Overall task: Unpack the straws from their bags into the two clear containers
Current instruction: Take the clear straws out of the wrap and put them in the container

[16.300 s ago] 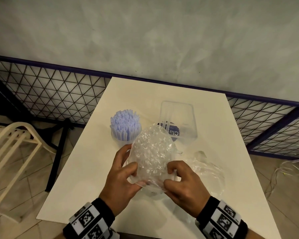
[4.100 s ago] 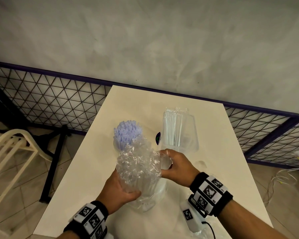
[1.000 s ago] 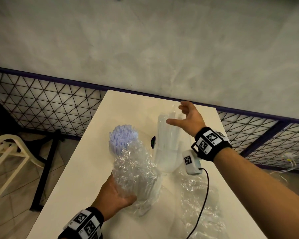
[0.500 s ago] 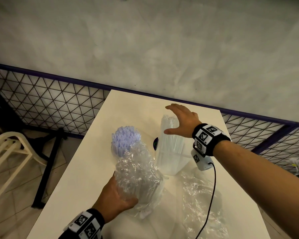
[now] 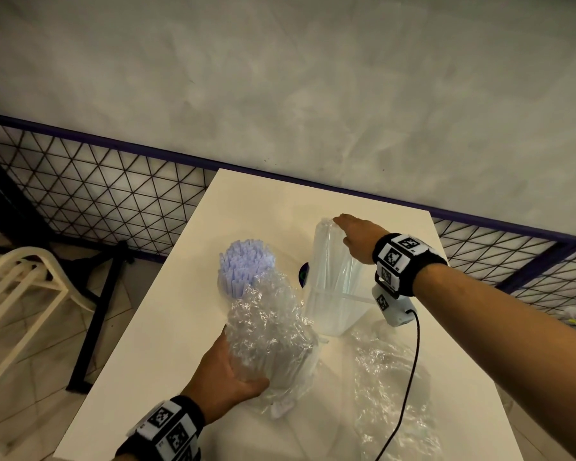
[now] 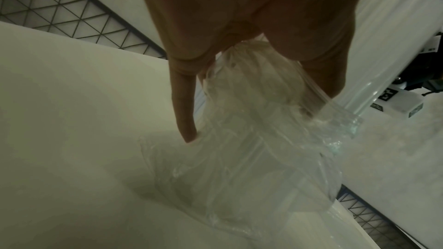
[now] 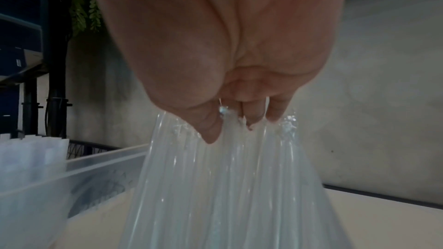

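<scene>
On the worktop [image 5: 187, 294] toward its far end, two clear containers stand side by side. Left container [image 5: 225, 291] holds upright pale blue straws [image 5: 245, 261]. Right container [image 5: 333, 307] holds clear straws [image 5: 330, 257] that stand well above its rim. Right hand [image 5: 356, 234] lies flat on their tips, fingers extended, gripping nothing; the wrist view shows the fingertips [image 7: 275, 113] touching the straw ends. Left hand [image 5: 226, 367] grips a crinkled bag [image 5: 270, 331] upright near the front edge, still holding clear straws. An empty bag [image 5: 393, 377] lies to the right.

Judgement: the step is tapping the clear straws level. Press straight down and lightly, since the light container could tip. Keep the left grip firm so the bag's straws don't spill.
</scene>
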`<state>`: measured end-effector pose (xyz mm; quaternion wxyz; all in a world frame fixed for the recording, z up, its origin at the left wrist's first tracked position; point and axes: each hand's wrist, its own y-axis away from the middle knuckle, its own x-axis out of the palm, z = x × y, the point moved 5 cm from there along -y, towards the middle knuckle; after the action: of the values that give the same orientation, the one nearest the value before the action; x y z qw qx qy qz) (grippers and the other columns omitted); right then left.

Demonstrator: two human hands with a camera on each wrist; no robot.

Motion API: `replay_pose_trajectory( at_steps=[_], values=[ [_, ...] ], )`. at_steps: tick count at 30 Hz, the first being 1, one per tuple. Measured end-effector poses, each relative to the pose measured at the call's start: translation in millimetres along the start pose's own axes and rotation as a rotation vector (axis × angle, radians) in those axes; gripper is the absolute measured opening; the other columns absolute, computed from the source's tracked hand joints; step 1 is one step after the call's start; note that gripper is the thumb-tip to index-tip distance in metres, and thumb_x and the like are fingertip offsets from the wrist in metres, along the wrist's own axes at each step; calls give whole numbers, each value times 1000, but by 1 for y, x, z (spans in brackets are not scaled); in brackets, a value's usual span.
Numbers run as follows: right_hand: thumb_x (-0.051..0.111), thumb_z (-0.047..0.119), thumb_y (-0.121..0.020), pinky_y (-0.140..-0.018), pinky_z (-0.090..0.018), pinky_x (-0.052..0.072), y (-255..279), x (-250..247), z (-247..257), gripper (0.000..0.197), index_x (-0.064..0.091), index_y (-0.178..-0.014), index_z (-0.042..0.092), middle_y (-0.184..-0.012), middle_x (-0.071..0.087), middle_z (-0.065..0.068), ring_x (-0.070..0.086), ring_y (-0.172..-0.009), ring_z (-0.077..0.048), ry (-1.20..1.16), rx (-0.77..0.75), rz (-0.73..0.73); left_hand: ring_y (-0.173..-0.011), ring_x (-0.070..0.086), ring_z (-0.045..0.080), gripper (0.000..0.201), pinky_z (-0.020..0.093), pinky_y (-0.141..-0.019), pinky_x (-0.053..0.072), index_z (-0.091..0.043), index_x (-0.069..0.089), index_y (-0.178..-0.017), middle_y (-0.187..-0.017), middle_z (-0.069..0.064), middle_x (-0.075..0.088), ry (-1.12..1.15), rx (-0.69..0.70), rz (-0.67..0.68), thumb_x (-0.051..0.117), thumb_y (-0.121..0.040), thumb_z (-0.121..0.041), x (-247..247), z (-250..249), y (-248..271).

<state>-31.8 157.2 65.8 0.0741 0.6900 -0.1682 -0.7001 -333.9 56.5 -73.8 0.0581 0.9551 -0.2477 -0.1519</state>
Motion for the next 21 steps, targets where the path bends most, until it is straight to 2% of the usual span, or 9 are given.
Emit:
replay_pose_trajectory(
  at_steps=[2, 4, 5, 7, 10, 12, 14, 17, 21],
  values=[
    [38, 17, -103, -121, -44, 14, 2, -1, 3, 60, 10, -156, 16, -166, 1, -5, 6, -152, -26, 53, 21, -19, -104, 65, -2, 80, 11, -88, 49, -31, 52, -127, -112, -19, 69, -1, 7, 2, 90, -57, -21, 0, -3, 0],
    [40, 16, -101, -120, -47, 11, 13, -16, 13, 61, 15, -156, 21, -166, -1, -3, -1, -152, -27, 0, -1, -172, -102, 66, -2, 79, 8, -84, 49, -29, 52, -126, -110, -18, 70, 8, 6, -4, 90, -58, -16, 0, -3, 0],
    [41, 9, -97, -118, -47, 14, 25, -27, 21, 60, 24, -153, 22, -165, 9, -2, 6, -151, -26, -72, -57, -283, -102, 66, -2, 79, 11, -86, 51, -29, 53, -126, -110, -17, 70, 20, 0, -6, 89, -58, -15, 0, -3, 0],
    [39, -6, -86, -109, -36, 30, 54, -46, 42, 59, 47, -139, 19, -149, 43, -3, 37, -137, -24, -283, -232, -410, -105, 65, -1, 80, 16, -91, 50, -31, 52, -126, -111, -17, 69, 4, 10, -6, 89, -56, -23, 1, -4, 1],
    [43, -12, -80, -80, -20, 50, 99, -43, 64, 50, 63, -118, 14, -107, 68, 2, 66, -92, -19, -532, -406, -246, -105, 62, -7, 79, 6, -88, 45, -34, 52, -125, -111, -21, 68, -19, 38, -7, 88, -55, -30, 1, -6, 2],
    [58, -4, -81, -72, -15, 51, 123, -19, 71, 48, 59, -123, 19, -108, 65, 8, 66, -87, -13, -556, -421, -35, -106, 62, -7, 80, 5, -90, 44, -34, 50, -127, -113, -19, 67, -19, 35, -6, 88, -56, -31, 0, -7, 1],
    [74, 15, -80, -76, -19, 53, 138, 11, 74, 65, 46, -137, 27, -123, 54, 14, 62, -95, -5, -527, -398, 121, -108, 61, -6, 82, 7, -91, 43, -35, 49, -128, -115, -20, 67, -37, 45, -12, 88, -56, -33, -1, -7, 1],
    [84, 35, -73, -76, -18, 51, 147, 48, 79, 79, 41, -138, 32, -128, 45, 22, 57, -100, -4, -600, -376, 89, -105, 60, -10, 80, -1, -84, 41, -36, 49, -125, -111, -29, 64, -34, 47, -36, 89, -57, -26, -1, -10, 1],
    [85, 29, -73, -61, -16, 47, 147, 68, 81, 55, 56, -120, 30, -103, 56, 27, 59, -85, -9, -795, -349, -106, -103, 62, -8, 78, 2, -82, 44, -35, 50, -122, -109, -18, 68, 18, 35, -103, 91, -57, -16, 4, -9, 5]
  ],
)
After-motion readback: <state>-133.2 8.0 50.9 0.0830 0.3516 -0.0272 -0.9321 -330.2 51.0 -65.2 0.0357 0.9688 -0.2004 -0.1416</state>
